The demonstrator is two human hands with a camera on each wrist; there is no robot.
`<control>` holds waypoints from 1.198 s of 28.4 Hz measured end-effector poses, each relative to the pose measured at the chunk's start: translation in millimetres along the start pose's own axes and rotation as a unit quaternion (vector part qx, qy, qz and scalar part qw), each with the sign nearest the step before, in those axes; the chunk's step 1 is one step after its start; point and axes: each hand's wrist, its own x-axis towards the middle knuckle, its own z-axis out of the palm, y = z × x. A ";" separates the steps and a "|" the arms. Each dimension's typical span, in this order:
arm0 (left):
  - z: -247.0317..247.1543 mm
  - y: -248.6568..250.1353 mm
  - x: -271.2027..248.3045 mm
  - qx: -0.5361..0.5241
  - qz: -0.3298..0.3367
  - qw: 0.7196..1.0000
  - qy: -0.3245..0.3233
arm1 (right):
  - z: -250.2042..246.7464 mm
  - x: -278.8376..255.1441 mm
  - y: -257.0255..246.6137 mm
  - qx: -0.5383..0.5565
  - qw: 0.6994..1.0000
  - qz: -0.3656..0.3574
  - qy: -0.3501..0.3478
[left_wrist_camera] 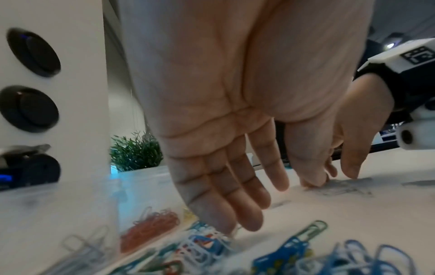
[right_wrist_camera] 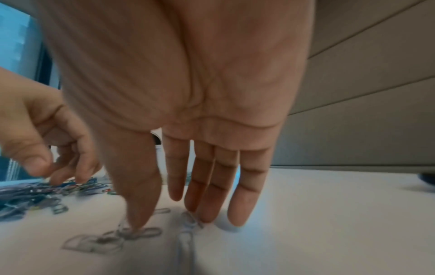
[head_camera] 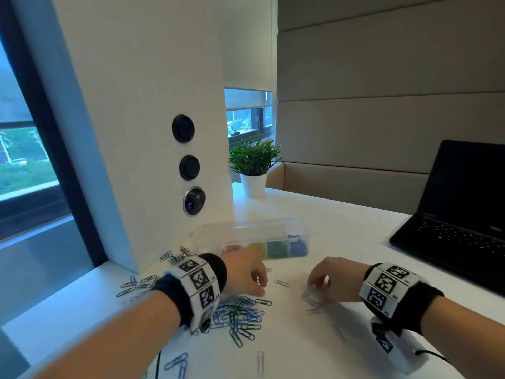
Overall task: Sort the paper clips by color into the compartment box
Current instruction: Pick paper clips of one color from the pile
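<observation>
The clear compartment box [head_camera: 306, 228] stands by the white pillar, with pink, yellow, green and blue clips [head_camera: 299, 247] in separate compartments. A pile of blue and green paper clips [head_camera: 240, 315] lies in front of it. My left hand [head_camera: 259, 283] hovers over the pile's far edge, fingers straight, the fingertips [left_wrist_camera: 226, 225] reaching the clips and holding nothing. My right hand [head_camera: 318, 287] is to the right, its straight fingers [right_wrist_camera: 207, 208] and thumb pressing down on pale silver-white clips [right_wrist_camera: 139, 232] on the table. The red clips [left_wrist_camera: 150, 228] show through the box wall.
Loose clips [head_camera: 139, 283] lie scattered left of my left wrist and near the front edge [head_camera: 177, 362]. An open black laptop [head_camera: 459, 228] sits at the right. A potted plant [head_camera: 254, 170] stands behind the box. The white pillar [head_camera: 153, 132] with round sockets rises at the left.
</observation>
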 end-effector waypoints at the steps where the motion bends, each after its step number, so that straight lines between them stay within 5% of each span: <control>1: 3.2 3.3 1.4 -0.005 0.004 1.000 -0.005 | -0.7 -1.2 2.1 -0.005 1.000 0.002 -0.004; 21: 35.4 71.7 60.0 0.031 0.050 0.998 0.016 | 3.1 -8.2 26.8 0.071 0.995 0.047 -0.059; 27: 36.5 75.7 67.6 0.033 0.049 0.998 0.012 | 1.3 -9.1 39.9 0.207 0.973 0.083 -0.061; 30: 38.0 73.0 65.0 0.023 0.026 0.999 0.002 | 8.0 -9.5 49.4 0.392 0.912 0.113 -0.034; 34: 30.6 62.1 59.6 0.008 0.012 1.000 -0.016 | 9.4 -9.8 50.9 0.658 0.737 0.155 -0.014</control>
